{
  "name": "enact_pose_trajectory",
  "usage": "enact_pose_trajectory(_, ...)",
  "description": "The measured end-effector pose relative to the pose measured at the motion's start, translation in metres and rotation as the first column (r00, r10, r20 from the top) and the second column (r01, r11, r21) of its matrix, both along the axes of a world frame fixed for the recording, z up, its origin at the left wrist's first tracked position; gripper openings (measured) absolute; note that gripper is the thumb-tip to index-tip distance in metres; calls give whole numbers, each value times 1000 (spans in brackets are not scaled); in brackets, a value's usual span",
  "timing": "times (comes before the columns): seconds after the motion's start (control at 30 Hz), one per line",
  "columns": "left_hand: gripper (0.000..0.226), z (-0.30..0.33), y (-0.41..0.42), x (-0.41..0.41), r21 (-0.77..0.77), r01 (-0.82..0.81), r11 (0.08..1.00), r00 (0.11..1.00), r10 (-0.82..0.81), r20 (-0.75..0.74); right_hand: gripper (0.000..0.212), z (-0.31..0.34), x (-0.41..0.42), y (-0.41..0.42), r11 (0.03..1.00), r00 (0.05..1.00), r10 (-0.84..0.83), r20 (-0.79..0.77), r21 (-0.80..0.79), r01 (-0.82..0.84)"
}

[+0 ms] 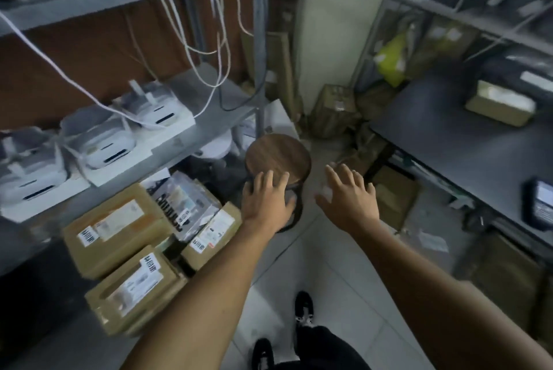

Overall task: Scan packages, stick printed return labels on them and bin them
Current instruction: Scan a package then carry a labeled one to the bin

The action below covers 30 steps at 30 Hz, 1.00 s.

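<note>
Below, labelled boxes (119,235) lie left of both empty, spread-fingered hands, left hand (266,200) and right hand (348,200).

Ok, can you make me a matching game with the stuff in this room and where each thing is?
Things:
1. label printers
2. brown boxes
3. round wooden stool
4. scanner

Places:
A. on the dark table at the right
B. on the grey shelf at the left
C. on the floor under the shelf
D. just past the two open hands, left and right

Pairs: 1-B, 2-C, 3-D, 4-A
</note>
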<state>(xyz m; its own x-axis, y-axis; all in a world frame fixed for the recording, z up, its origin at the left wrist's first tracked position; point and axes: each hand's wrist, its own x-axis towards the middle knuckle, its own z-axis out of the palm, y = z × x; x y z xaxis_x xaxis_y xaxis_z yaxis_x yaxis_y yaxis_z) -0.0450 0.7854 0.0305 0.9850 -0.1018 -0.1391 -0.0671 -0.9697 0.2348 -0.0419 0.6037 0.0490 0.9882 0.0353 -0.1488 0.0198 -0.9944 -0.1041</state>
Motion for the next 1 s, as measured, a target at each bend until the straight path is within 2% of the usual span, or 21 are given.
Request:
enact_pose_trajectory(0.23, 60, 26, -121, 9, -53, 214, 975, 977, -215, -8, 67, 10, -35, -114, 964, 963, -265, 53, 56, 262)
enact_pose_trajectory(0.37, 59, 42, -196, 25, -32, 288, 957, 957, -288, 24, 68, 15, -41, -189, 920, 920, -388, 61, 90, 382)
enact_pose_trajectory(0.67, 53, 68, -368, 59, -18, 375, 927, 924, -372, 89, 67, 29, -26, -345, 863, 864, -494, 102, 174, 473)
enact_pose_trajectory(1.0, 52, 69, -475, 128, 21, 463, 886, 884, -463, 60, 65, 31, 23, -447, 807, 807, -584, 92, 180, 563)
